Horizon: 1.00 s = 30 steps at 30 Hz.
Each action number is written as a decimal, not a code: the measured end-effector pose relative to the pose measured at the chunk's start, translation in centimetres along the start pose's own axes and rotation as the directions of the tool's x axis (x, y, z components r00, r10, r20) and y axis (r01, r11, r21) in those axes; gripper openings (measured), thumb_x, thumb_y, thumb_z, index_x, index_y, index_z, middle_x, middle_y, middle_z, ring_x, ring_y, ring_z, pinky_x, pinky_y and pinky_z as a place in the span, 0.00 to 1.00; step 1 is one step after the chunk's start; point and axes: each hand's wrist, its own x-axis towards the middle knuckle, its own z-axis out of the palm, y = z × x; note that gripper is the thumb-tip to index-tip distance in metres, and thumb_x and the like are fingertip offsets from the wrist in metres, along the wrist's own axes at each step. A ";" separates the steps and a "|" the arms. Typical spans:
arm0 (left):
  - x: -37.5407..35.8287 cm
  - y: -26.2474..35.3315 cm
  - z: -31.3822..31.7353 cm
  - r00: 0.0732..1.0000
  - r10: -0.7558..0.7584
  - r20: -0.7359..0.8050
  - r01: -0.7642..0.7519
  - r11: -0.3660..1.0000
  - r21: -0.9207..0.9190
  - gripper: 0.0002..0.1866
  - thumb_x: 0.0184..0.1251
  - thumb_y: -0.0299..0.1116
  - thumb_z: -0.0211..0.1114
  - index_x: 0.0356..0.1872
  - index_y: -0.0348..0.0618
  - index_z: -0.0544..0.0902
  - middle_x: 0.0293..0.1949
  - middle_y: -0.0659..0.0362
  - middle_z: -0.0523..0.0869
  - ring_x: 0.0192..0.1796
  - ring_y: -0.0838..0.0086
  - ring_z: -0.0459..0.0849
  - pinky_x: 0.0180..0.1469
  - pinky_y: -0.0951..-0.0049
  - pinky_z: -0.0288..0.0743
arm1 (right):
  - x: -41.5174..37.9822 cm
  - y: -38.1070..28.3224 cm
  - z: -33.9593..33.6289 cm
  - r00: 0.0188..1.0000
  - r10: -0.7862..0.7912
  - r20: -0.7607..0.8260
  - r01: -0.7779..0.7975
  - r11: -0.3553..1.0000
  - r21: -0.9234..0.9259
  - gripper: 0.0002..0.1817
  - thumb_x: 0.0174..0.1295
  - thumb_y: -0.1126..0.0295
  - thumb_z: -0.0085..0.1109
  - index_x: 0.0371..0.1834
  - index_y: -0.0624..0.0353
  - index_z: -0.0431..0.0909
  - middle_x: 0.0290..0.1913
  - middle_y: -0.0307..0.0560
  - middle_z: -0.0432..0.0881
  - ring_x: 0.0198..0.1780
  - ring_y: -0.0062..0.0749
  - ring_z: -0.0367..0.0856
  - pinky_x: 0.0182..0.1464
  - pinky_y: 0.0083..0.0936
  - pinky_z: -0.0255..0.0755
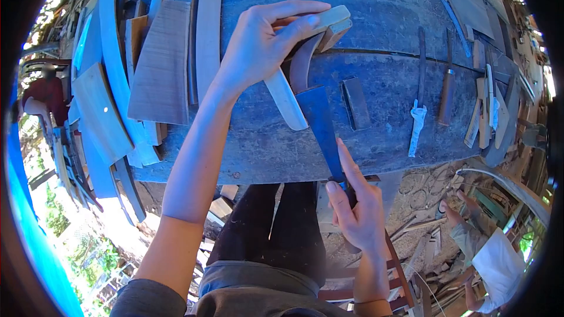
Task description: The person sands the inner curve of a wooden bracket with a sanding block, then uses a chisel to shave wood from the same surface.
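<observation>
My left hand (264, 41) is closed round a wooden piece (336, 19) with a pale block-like end, above the workbench. A long pale wooden arm (286, 100) and a curved brown part (302, 66) extend below that hand. My right hand (358, 211) grips the dark handle of a handsaw (320, 129), its index finger stretched along the blade. The saw's wide blade end lies by the lower end of the curved part; whether they touch I cannot tell. A small dark block (355, 103) rests on the bench just right of the blade.
Boards (161, 61) are piled on the bench's left side. A wrapped-handle tool (418, 123), a wooden-handled tool (447, 97) and wood strips (486, 100) lie to the right. A person (496, 258) is at lower right, another (47, 94) at far left.
</observation>
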 end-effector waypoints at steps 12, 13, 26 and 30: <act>-0.1 -0.4 0.4 1.000 -0.008 -0.029 0.007 0.999 -0.035 0.13 0.74 0.37 0.64 0.54 0.50 0.89 0.45 0.59 0.91 0.41 0.79 0.88 0.46 0.77 0.83 | 0.6 -1.6 3.1 0.998 0.061 -0.030 -0.060 0.998 0.027 0.37 0.73 0.72 0.49 0.82 0.58 0.44 0.39 0.64 0.85 0.33 0.54 0.86 0.37 0.38 0.74; -0.2 -0.5 0.5 0.999 -0.014 -0.034 0.012 0.999 -0.042 0.13 0.74 0.37 0.64 0.54 0.50 0.89 0.45 0.59 0.91 0.41 0.79 0.88 0.46 0.77 0.83 | 0.5 -1.7 2.9 0.997 0.066 -0.026 -0.066 0.998 0.020 0.37 0.73 0.72 0.49 0.82 0.58 0.44 0.39 0.64 0.85 0.33 0.54 0.86 0.37 0.38 0.74; -0.3 0.1 1.0 0.998 -0.067 -0.007 0.066 0.994 -0.086 0.12 0.74 0.38 0.64 0.52 0.50 0.90 0.44 0.58 0.91 0.41 0.77 0.89 0.45 0.77 0.84 | 2.7 -1.8 3.2 0.996 0.090 0.001 -0.090 0.994 0.067 0.36 0.75 0.75 0.44 0.83 0.57 0.41 0.39 0.61 0.83 0.30 0.42 0.81 0.37 0.35 0.74; -0.2 0.4 0.7 0.999 -0.035 -0.008 0.035 0.999 -0.038 0.12 0.74 0.37 0.65 0.52 0.50 0.90 0.44 0.59 0.91 0.43 0.78 0.88 0.46 0.77 0.84 | 2.7 -1.3 4.8 0.996 -0.010 -0.087 0.017 0.997 0.077 0.34 0.76 0.72 0.38 0.83 0.53 0.39 0.22 0.38 0.71 0.17 0.17 0.67 0.21 0.20 0.67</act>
